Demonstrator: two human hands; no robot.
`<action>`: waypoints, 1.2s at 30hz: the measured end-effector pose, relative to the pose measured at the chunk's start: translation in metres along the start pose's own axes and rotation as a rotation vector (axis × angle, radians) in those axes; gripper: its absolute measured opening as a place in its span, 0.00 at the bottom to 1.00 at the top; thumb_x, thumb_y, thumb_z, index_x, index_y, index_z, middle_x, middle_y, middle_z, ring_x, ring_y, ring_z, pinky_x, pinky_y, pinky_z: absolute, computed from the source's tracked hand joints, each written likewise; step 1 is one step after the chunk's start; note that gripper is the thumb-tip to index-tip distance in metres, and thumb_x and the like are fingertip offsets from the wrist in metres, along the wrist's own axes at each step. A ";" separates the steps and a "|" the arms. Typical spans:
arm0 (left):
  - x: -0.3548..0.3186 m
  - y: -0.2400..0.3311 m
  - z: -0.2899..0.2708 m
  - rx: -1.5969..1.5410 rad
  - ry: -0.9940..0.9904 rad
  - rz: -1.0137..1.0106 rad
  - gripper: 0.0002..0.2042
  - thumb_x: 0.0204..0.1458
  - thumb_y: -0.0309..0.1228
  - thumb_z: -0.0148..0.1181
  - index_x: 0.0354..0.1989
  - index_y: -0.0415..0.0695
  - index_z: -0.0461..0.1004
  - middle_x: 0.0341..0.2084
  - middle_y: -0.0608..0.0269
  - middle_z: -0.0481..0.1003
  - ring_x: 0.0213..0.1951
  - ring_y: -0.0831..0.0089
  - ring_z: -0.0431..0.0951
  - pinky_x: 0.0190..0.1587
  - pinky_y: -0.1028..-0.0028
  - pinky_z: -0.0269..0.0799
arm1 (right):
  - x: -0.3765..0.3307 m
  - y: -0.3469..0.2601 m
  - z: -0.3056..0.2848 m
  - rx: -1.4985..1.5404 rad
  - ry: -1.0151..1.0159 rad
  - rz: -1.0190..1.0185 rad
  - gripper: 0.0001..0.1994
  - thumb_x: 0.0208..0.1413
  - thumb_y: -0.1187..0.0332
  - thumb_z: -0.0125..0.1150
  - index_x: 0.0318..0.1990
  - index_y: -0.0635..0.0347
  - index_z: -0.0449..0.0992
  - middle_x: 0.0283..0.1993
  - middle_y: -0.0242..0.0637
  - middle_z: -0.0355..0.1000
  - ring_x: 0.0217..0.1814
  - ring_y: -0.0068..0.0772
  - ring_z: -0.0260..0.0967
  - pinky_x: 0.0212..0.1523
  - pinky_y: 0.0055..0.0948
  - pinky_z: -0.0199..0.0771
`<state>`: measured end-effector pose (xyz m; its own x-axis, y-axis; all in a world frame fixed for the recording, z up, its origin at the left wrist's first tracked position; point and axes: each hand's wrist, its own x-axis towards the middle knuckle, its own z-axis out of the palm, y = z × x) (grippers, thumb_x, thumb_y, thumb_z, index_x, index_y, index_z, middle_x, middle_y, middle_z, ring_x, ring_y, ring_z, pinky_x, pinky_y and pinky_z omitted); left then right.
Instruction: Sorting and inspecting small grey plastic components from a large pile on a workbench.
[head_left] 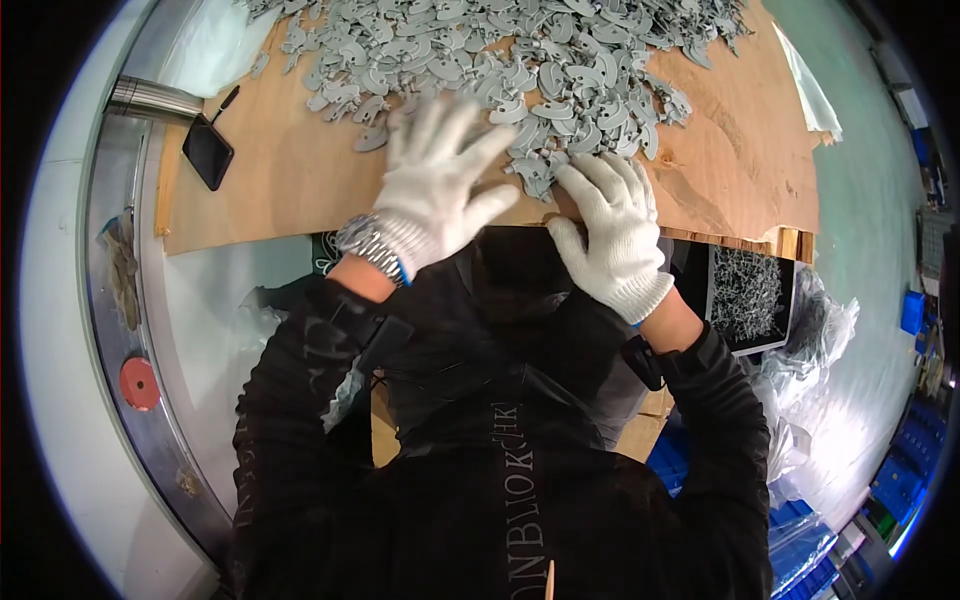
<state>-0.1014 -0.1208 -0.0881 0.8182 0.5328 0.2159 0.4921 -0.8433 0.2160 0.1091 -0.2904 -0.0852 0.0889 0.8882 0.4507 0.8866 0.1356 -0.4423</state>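
Note:
A wide heap of small grey curved metal parts (440,50) covers the far half of a wooden tabletop (290,190). Both my hands wear white knit gloves. My left hand (435,180) is spread at the heap's near edge, slightly blurred, with nothing seen in it; a watch circles its wrist. My right hand (612,225) lies over the table's front edge, fingers stretched forward and thumb apart. Its fingertips reach a few grey parts (535,172) at the heap's nearest tip. Whether anything lies under that palm is hidden.
A black phone-like device (208,153) lies at the table's left, beside a metal cylinder (155,100). Below the right edge is a tray (792,300) of small metallic pieces, near clear plastic bags (825,320). A red disc (139,383) and a worn glove (120,265) rest on the left ledge.

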 end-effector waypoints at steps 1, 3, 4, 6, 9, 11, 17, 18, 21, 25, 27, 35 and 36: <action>0.008 0.003 0.004 -0.042 0.001 0.063 0.31 0.63 0.52 0.69 0.75 0.62 0.74 0.80 0.49 0.64 0.83 0.41 0.54 0.83 0.33 0.43 | 0.000 -0.002 0.001 -0.033 -0.010 0.007 0.26 0.55 0.68 0.78 0.62 0.56 0.80 0.66 0.45 0.75 0.71 0.60 0.70 0.76 0.61 0.66; 0.013 0.008 0.005 -0.087 0.002 0.129 0.30 0.63 0.50 0.70 0.74 0.61 0.75 0.79 0.50 0.65 0.83 0.41 0.54 0.84 0.34 0.43 | -0.005 -0.002 -0.001 -0.070 -0.020 0.018 0.26 0.55 0.69 0.77 0.63 0.57 0.80 0.66 0.45 0.74 0.72 0.60 0.69 0.76 0.61 0.67; 0.013 0.008 0.003 -0.133 0.069 0.121 0.28 0.62 0.47 0.71 0.71 0.60 0.77 0.77 0.50 0.68 0.81 0.42 0.59 0.82 0.37 0.48 | -0.011 -0.002 -0.003 -0.063 -0.028 0.012 0.26 0.55 0.69 0.77 0.63 0.57 0.80 0.67 0.45 0.74 0.72 0.60 0.69 0.76 0.61 0.66; 0.011 0.008 -0.001 -0.223 0.202 0.102 0.25 0.61 0.41 0.72 0.67 0.57 0.80 0.72 0.50 0.75 0.77 0.45 0.67 0.80 0.42 0.60 | -0.023 -0.002 -0.006 -0.045 -0.045 0.001 0.26 0.55 0.69 0.77 0.63 0.57 0.80 0.68 0.45 0.74 0.74 0.61 0.68 0.77 0.61 0.65; -0.010 -0.006 -0.001 -0.374 0.332 -0.080 0.21 0.60 0.34 0.71 0.63 0.55 0.83 0.65 0.53 0.79 0.69 0.47 0.75 0.72 0.49 0.70 | -0.032 0.002 -0.007 0.011 -0.017 0.006 0.28 0.54 0.68 0.77 0.64 0.57 0.79 0.70 0.46 0.73 0.75 0.61 0.67 0.78 0.61 0.63; -0.017 -0.012 0.002 -0.449 0.393 -0.174 0.20 0.59 0.31 0.71 0.61 0.54 0.84 0.62 0.54 0.82 0.65 0.48 0.80 0.69 0.53 0.75 | -0.031 0.000 -0.004 0.043 -0.006 0.011 0.29 0.54 0.67 0.77 0.65 0.57 0.79 0.70 0.46 0.73 0.76 0.61 0.66 0.79 0.61 0.62; -0.007 0.005 0.001 -0.237 0.247 0.027 0.19 0.56 0.23 0.69 0.57 0.50 0.84 0.57 0.56 0.84 0.56 0.48 0.84 0.61 0.55 0.80 | -0.009 -0.017 0.001 -0.066 -0.078 0.109 0.32 0.53 0.67 0.78 0.68 0.54 0.78 0.73 0.45 0.71 0.78 0.62 0.64 0.81 0.64 0.59; -0.005 0.007 0.001 -0.225 0.205 0.050 0.20 0.56 0.23 0.70 0.57 0.49 0.83 0.57 0.56 0.84 0.56 0.47 0.84 0.61 0.53 0.80 | -0.011 -0.018 0.001 -0.082 -0.106 0.091 0.33 0.53 0.66 0.78 0.69 0.53 0.78 0.73 0.45 0.71 0.78 0.62 0.64 0.82 0.64 0.58; -0.001 0.013 -0.005 -0.300 0.283 0.002 0.22 0.53 0.23 0.71 0.59 0.48 0.82 0.57 0.55 0.84 0.56 0.47 0.84 0.61 0.53 0.80 | -0.025 -0.026 -0.005 -0.061 -0.146 0.086 0.32 0.53 0.66 0.78 0.68 0.51 0.79 0.73 0.45 0.71 0.79 0.62 0.64 0.82 0.66 0.57; 0.002 0.012 -0.005 -0.345 0.305 -0.019 0.25 0.51 0.22 0.72 0.61 0.47 0.80 0.58 0.54 0.83 0.57 0.47 0.83 0.61 0.53 0.80 | -0.038 -0.034 -0.010 -0.048 -0.164 0.070 0.30 0.53 0.67 0.78 0.66 0.50 0.80 0.72 0.44 0.72 0.79 0.61 0.65 0.82 0.68 0.57; 0.001 0.009 -0.004 -0.346 0.299 -0.019 0.27 0.51 0.22 0.72 0.62 0.47 0.79 0.59 0.53 0.83 0.57 0.46 0.83 0.61 0.53 0.80 | -0.042 -0.034 -0.009 -0.046 -0.163 0.060 0.29 0.53 0.68 0.78 0.65 0.50 0.81 0.71 0.44 0.73 0.79 0.60 0.65 0.81 0.68 0.57; -0.004 0.001 -0.002 -0.394 0.231 -0.055 0.27 0.53 0.20 0.69 0.64 0.46 0.78 0.64 0.52 0.80 0.60 0.46 0.82 0.62 0.52 0.80 | -0.034 -0.011 -0.012 0.107 -0.023 -0.028 0.27 0.54 0.76 0.73 0.64 0.53 0.81 0.67 0.42 0.76 0.75 0.57 0.70 0.80 0.64 0.62; -0.001 0.002 -0.003 -0.351 0.200 -0.066 0.28 0.53 0.20 0.68 0.65 0.47 0.78 0.64 0.52 0.80 0.60 0.46 0.82 0.62 0.53 0.81 | -0.024 -0.009 -0.008 0.113 -0.004 0.028 0.27 0.54 0.76 0.71 0.64 0.54 0.81 0.67 0.42 0.76 0.74 0.58 0.70 0.79 0.64 0.63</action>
<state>-0.1025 -0.1224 -0.0847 0.6973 0.6173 0.3644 0.3820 -0.7501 0.5398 0.1024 -0.3164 -0.0860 0.1115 0.8940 0.4339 0.8270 0.1587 -0.5394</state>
